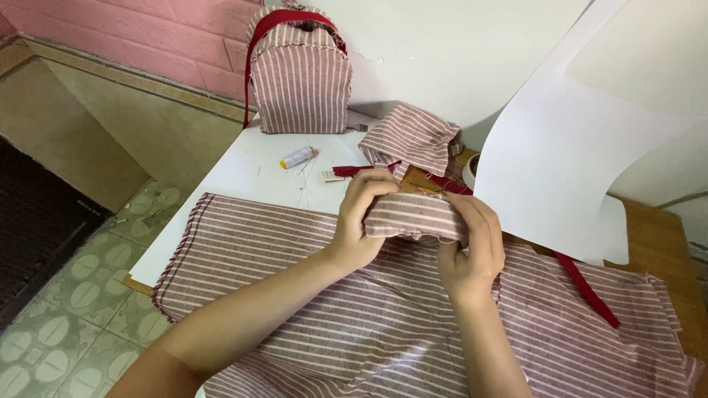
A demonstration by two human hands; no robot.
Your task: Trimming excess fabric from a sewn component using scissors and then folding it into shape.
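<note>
A folded striped piece [413,215] is gripped by both hands [365,214] [472,250], held above the striped cloth [310,309] for close handling

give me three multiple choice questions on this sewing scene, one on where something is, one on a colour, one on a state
1. Where does the small striped backpack stand?
A. on the floor tiles
B. at the far end of the table, against the wall
C. under the large cloth

2. What colour is the strap lying on the big striped cloth?
A. dark red
B. blue
C. yellow

3. What are the hands doing with the folded striped piece?
A. both lie flat on the table
B. only one touches it
C. both grip it, lifted above the cloth

Answers:
1 B, it stands upright on the white table by the wall.
2 A, the strap is dark red.
3 C, the left hand and right hand each pinch one end.
</note>
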